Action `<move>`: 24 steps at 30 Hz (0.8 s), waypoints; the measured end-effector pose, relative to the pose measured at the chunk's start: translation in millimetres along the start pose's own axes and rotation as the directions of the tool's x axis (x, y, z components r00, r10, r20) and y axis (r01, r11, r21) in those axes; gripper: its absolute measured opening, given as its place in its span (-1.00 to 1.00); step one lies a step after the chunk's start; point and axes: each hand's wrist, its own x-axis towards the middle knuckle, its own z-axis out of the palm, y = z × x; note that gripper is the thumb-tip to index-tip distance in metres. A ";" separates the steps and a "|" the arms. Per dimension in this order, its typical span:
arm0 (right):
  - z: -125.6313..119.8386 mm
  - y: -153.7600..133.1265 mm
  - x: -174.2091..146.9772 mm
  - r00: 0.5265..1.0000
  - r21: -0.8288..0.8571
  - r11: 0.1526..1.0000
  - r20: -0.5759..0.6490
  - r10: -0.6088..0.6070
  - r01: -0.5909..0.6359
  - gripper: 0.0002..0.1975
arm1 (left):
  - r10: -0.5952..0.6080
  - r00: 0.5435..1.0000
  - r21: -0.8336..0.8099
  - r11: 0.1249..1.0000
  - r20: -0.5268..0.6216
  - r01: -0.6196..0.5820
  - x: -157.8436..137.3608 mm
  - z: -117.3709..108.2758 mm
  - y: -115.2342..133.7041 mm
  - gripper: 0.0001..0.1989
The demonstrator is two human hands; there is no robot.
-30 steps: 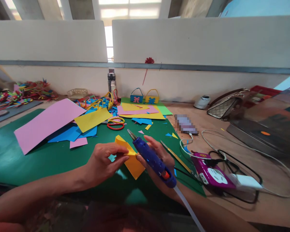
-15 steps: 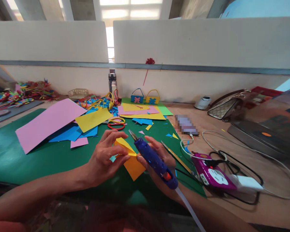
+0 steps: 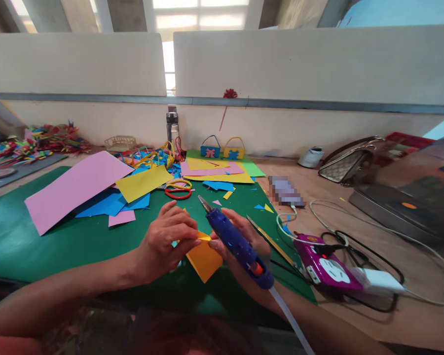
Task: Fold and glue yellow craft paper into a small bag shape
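My left hand (image 3: 172, 236) pinches the folded edge of a yellow-orange paper piece (image 3: 204, 259) between thumb and fingers. A lower flap of that piece hangs down over the green mat (image 3: 96, 256). My right hand (image 3: 244, 241) is closed around a blue glue gun (image 3: 237, 246), its metal tip pointing up and to the left. A clear glue stick (image 3: 290, 315) sticks out of the gun's back end. The right fingertips also touch the paper's right edge. The gun hides part of the right hand's grip.
Scissors (image 3: 178, 189) lie beyond my hands, beside pink (image 3: 79, 190) and yellow sheets (image 3: 144, 183). Two small paper handbags (image 3: 233, 152) stand against the wall. On the right are a tapered gold-coloured tool (image 3: 270, 239), a phone (image 3: 285, 191) and a purple power strip (image 3: 327, 264) with cables.
My left fingers have pressed down and closed over the upper flap, which now lies folded and mostly covered. The glue gun has hardly moved.
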 end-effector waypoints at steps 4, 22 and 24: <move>-5.7 -16.2 4.0 0.999 -0.087 0.996 0.028 -0.019 0.021 -0.57 | 0.139 0.990 0.139 0.981 -0.010 -0.136 -0.4 -2.2 1.4 -0.92; -14.4 -10.6 24.4 0.942 -0.196 0.979 0.334 0.009 0.061 -0.33 | 0.338 0.933 0.232 0.904 0.123 -0.358 1.2 -1.9 -4.4 -0.94; -15.6 -7.5 24.3 0.935 -0.188 0.977 0.352 -0.027 0.099 -0.31 | 0.357 0.929 0.244 0.896 0.100 -0.371 2.7 -1.9 -3.3 -0.93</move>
